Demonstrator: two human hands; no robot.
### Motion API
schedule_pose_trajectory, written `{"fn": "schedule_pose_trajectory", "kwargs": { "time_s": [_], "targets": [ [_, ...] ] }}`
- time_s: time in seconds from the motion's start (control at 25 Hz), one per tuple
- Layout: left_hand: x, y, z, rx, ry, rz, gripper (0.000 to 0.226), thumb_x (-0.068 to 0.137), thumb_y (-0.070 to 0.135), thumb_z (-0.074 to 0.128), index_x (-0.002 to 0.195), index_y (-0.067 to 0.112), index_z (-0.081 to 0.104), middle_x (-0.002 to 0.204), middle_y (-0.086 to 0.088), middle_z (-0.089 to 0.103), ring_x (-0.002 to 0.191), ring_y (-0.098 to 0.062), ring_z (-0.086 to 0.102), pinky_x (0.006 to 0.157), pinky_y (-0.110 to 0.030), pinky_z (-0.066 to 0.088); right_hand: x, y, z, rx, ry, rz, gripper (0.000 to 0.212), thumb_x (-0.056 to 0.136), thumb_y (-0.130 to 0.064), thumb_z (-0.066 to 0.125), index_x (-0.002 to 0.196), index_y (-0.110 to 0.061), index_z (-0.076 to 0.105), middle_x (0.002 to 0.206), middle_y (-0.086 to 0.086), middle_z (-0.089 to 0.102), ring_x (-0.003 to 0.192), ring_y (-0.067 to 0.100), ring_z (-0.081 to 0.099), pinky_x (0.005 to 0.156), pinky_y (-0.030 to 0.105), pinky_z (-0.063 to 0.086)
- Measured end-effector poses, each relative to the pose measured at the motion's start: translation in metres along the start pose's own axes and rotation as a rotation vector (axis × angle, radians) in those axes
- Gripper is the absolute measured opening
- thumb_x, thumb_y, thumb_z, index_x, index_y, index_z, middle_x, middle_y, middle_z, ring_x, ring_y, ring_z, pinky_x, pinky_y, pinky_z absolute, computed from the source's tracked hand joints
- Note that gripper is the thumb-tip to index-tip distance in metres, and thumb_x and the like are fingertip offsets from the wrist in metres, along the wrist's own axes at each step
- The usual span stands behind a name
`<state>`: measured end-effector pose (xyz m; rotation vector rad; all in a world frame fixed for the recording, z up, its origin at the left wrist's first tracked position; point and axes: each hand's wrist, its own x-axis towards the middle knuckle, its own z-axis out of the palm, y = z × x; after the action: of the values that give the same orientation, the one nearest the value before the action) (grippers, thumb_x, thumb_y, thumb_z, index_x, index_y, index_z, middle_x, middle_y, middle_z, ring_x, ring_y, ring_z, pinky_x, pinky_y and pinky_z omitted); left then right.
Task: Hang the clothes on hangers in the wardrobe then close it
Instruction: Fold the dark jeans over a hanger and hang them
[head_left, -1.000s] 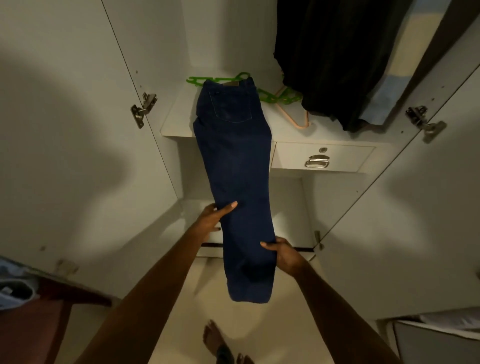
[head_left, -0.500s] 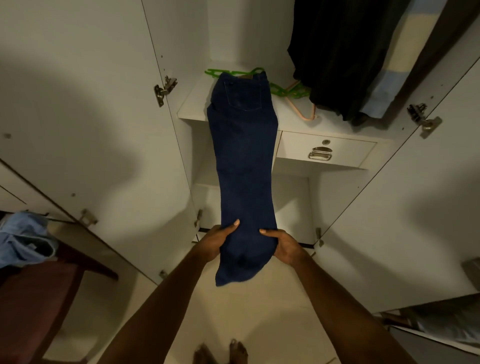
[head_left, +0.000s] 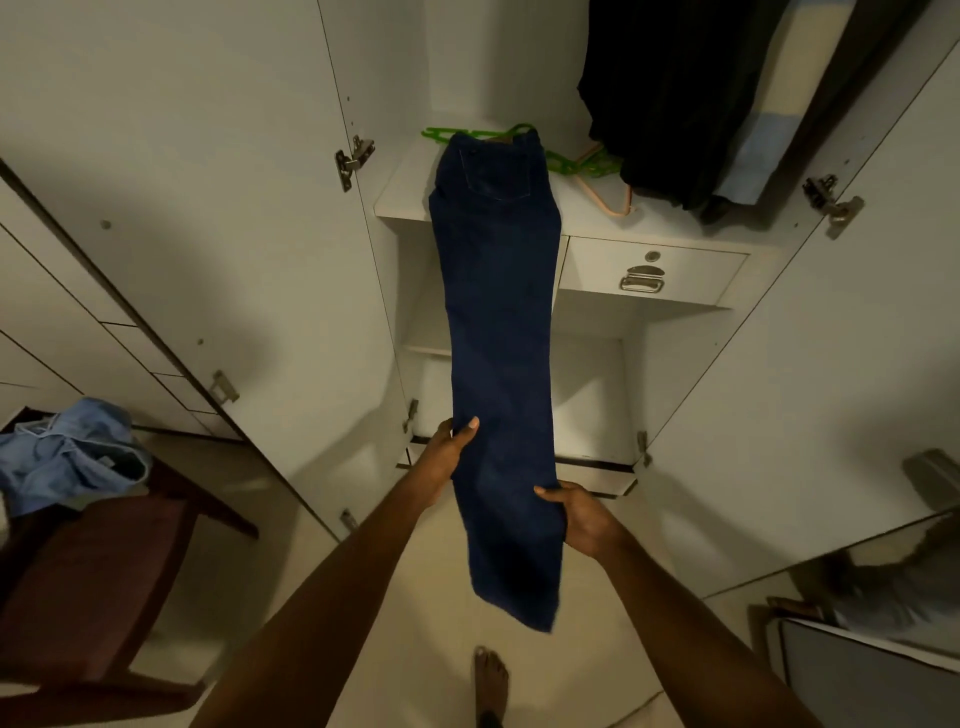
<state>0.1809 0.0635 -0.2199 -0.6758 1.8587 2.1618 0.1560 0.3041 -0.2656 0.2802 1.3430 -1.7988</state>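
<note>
Dark blue jeans (head_left: 498, 332) stretched from wardrobe shelf (head_left: 400, 200), waistband over green hanger (head_left: 447, 134), legs held low. Left hand (head_left: 449, 452) and right hand (head_left: 579, 514) both pinch the leg fabric. Advice: align seams, keep tension even, fold legs neatly before threading hanger.

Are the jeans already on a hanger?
No, the jeans lie with the waistband on the shelf over the green hanger, while the left hand and right hand hold the legs.
</note>
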Motion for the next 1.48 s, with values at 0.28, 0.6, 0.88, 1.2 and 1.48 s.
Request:
{"fn": "schedule_pose_trajectory", "kwargs": {
  "time_s": [0.28,0.6,0.88,1.2,1.48],
  "targets": [
    [-0.045,-0.053,0.013,-0.123,0.041,0.11,0.055,0.099,0.037,0.064,0.15,0.043,0.044,0.144,0.017,0.057,0.128,-0.01,0.058,0.103,-0.039,0.054,-0.036,0.027,0.004,0.173,0.084,0.036,0.036,0.095,-0.013,0.068,0.128,-0.002,0.065,0.13,0.019,0.068,0.124,0.038,0.062,0.111,0.054,0.044],
    [-0.075,-0.07,0.01,0.012,0.077,0.079,0.023,0.097,0.022,0.068,0.12,0.025,0.069,0.115,0.006,0.076,0.114,-0.023,0.069,0.076,-0.03,0.059,-0.048,0.043,-0.001,-0.048,0.131,0.049,0.042,0.083,-0.008,0.074,0.124,-0.003,0.069,0.127,0.016,0.07,0.121,0.035,0.065,0.114,0.055,0.042],
    [-0.069,-0.06,0.003,0.027,-0.02,0.198,0.057,0.1,0.005,0.061,0.149,0.032,0.05,0.14,0.008,0.063,0.124,-0.012,0.063,0.099,-0.038,0.056,-0.059,0.039,0.01,0.037,0.231,0.018,0.032,0.102,-0.036,0.057,0.126,-0.017,0.068,0.12,0.008,0.074,0.115,0.035,0.067,0.106,0.058,0.047],
    [-0.069,-0.02,0.005,-0.087,0.001,0.156,0.033,0.102,0.001,0.048,0.115,0.009,0.077,0.122,-0.004,0.074,0.115,-0.027,0.069,0.099,-0.047,0.057,-0.068,0.036,0.008,0.031,0.148,-0.166,0.038,0.106,-0.015,0.047,0.142,-0.021,0.056,0.118,0.015,0.07,0.102,0.032,0.067,0.081,0.041,0.057],
    [-0.069,0.013,-0.014,-0.041,-0.125,0.302,0.046,0.097,-0.015,0.043,0.127,0.007,0.07,0.129,-0.006,0.07,0.12,-0.025,0.067,0.098,-0.041,0.057,-0.077,-0.015,0.016,-0.099,0.071,-0.359,0.052,0.095,0.014,0.036,0.132,-0.008,0.066,0.136,0.012,0.066,0.123,0.033,0.063,0.105,0.046,0.048]
  ]
}}
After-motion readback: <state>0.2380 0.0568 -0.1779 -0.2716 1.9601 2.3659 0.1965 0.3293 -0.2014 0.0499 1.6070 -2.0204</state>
